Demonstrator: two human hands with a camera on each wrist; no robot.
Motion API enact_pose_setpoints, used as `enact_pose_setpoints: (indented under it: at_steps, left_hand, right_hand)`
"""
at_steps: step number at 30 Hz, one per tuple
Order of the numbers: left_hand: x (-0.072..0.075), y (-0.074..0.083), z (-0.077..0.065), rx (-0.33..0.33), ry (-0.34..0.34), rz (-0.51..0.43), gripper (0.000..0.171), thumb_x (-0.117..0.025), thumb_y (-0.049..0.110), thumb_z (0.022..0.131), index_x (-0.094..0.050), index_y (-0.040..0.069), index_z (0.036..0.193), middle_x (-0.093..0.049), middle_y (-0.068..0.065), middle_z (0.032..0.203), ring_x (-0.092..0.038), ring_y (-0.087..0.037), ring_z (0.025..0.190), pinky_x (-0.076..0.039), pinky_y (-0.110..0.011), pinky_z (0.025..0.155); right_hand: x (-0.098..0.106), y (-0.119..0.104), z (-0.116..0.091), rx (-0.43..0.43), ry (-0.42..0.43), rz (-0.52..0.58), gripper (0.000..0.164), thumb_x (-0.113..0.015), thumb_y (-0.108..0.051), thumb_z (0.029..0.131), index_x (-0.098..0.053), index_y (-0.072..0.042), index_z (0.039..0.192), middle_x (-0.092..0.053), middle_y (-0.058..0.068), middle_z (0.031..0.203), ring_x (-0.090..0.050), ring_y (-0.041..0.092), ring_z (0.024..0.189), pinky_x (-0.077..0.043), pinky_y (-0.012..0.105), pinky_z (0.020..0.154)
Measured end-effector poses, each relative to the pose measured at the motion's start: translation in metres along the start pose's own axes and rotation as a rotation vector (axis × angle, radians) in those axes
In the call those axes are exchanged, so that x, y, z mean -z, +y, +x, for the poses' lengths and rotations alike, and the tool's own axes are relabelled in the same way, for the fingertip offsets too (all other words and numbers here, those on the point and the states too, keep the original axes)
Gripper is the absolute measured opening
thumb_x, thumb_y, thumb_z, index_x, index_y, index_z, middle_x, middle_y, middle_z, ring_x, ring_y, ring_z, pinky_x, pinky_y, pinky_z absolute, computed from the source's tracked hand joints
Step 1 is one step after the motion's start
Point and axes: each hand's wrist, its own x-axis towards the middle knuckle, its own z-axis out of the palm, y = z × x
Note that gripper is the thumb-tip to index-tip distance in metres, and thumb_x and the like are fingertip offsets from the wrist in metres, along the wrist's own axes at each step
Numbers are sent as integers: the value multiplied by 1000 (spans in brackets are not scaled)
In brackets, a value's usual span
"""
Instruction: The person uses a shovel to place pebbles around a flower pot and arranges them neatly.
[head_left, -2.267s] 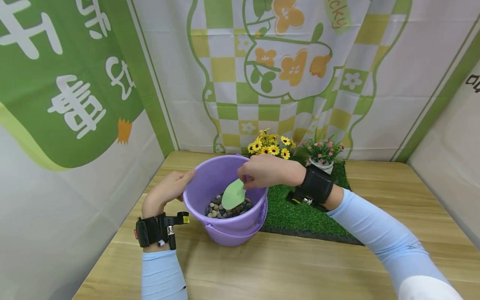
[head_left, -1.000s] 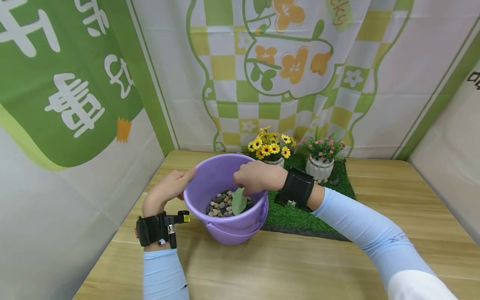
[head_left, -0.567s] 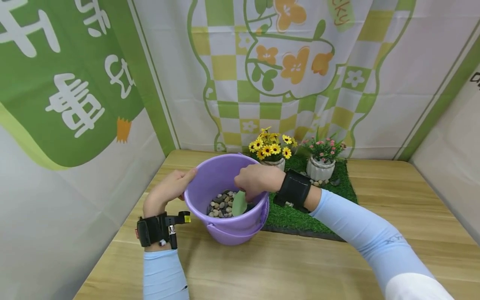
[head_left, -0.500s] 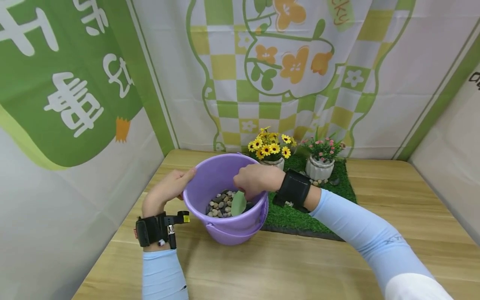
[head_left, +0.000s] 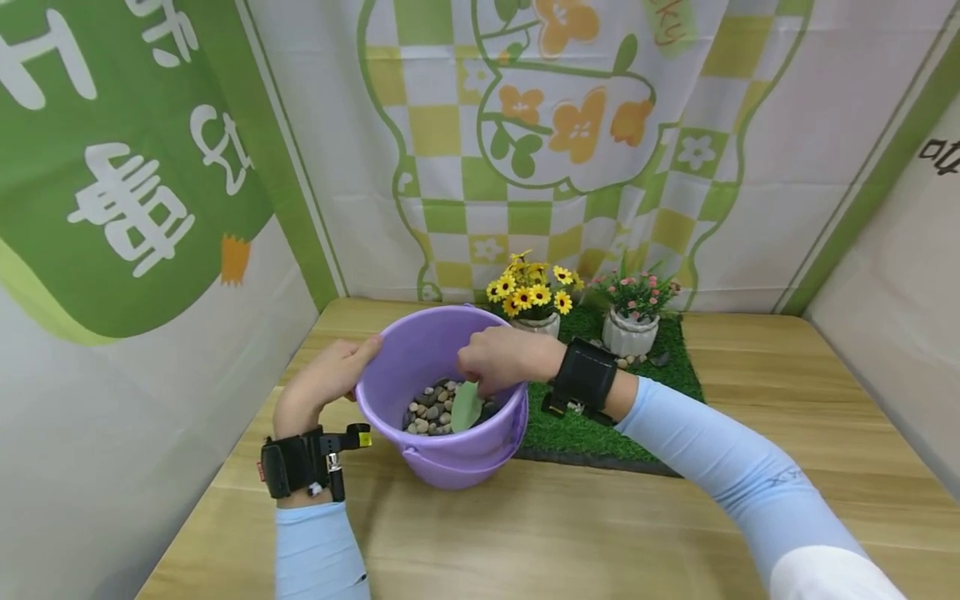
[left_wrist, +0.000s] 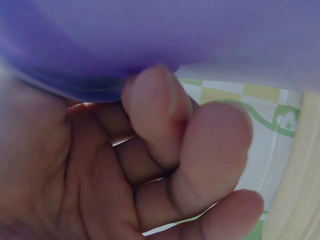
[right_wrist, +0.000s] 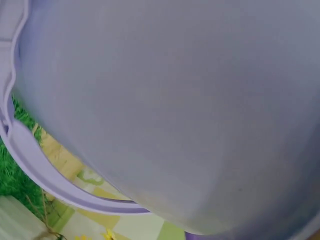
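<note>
A purple bucket (head_left: 457, 467) stands on the table with pebbles (head_left: 431, 408) in its bottom. My left hand (head_left: 326, 379) grips the bucket's left rim, thumb at the edge; in the left wrist view its curled fingers (left_wrist: 215, 145) show under the rim outside. My right hand (head_left: 506, 358) reaches over the right rim and holds a small light green shovel (head_left: 467, 407) by its upper end. The blade points down at the pebbles, its tip right at them. The shovel's handle is hidden in the fist. Only the bucket's side (right_wrist: 165, 115) and handle (right_wrist: 55, 182) fill the right wrist view.
Behind and right of the bucket lies a mat of artificial grass (head_left: 592, 437). On it stand a white pot of yellow flowers (head_left: 532, 292) and a white pot of pink flowers (head_left: 630, 333), with several stones (head_left: 637, 361) beside it. Printed cloth (head_left: 450, 158) encloses the table.
My right hand has moved left and lower into the bucket, and the shovel blade has turned more edge-on and steeper. My left hand has kept its grip on the rim.
</note>
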Motion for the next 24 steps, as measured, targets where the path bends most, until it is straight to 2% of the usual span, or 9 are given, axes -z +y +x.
enact_pose_setpoints:
  at_steps: [4,7,13,16,20,24]
  left_hand:
    - [1,-2,-1,17,9,15,64,-28,48,106,-69,-1,103,-72,-9,79,-65,-16,65,-54,-32,67]
    - [0,-1,1,11,19,15,65,-28,49,106,-70,-1,102,-73,-9,79,-65,-16,66,-55,-32,67]
    - [-4,-1,4,14,14,14,65,-29,49,106,-71,0,100,-73,-9,79,-66,-16,66,-56,-33,68]
    - [-4,0,4,14,17,19,64,-29,49,106,-71,0,101,-73,-8,79,-66,-16,66,-56,-34,68]
    - [-2,1,4,18,23,28,64,-29,48,106,-71,0,101,-72,-7,78,-65,-16,66,-55,-33,68]
    - [-2,1,3,14,23,37,65,-28,49,106,-71,1,99,-72,-6,76,-65,-16,65,-54,-33,67]
  right_hand:
    - [-5,-2,9,11,-7,66,18,-77,-25,84,-63,-17,77,-59,-6,72,-55,9,65,-44,22,63]
    - [-8,-3,14,-18,-42,95,22,-75,-28,86,-60,-18,74,-57,-8,71,-54,7,65,-42,21,63]
    - [-13,-4,19,-77,-158,53,15,-75,-27,86,-67,-18,76,-62,-10,70,-52,3,59,-41,17,57]
    - [-13,-4,20,-75,-199,21,20,-75,-27,87,-63,-19,73,-58,-10,66,-49,3,56,-39,17,53]
    - [-11,-4,22,-53,-198,-10,27,-72,-23,88,-53,-19,69,-50,-8,64,-46,6,57,-36,19,53]
    - [-11,-5,22,-24,-167,-46,24,-72,-19,87,-54,-20,71,-54,-9,68,-50,6,60,-40,19,56]
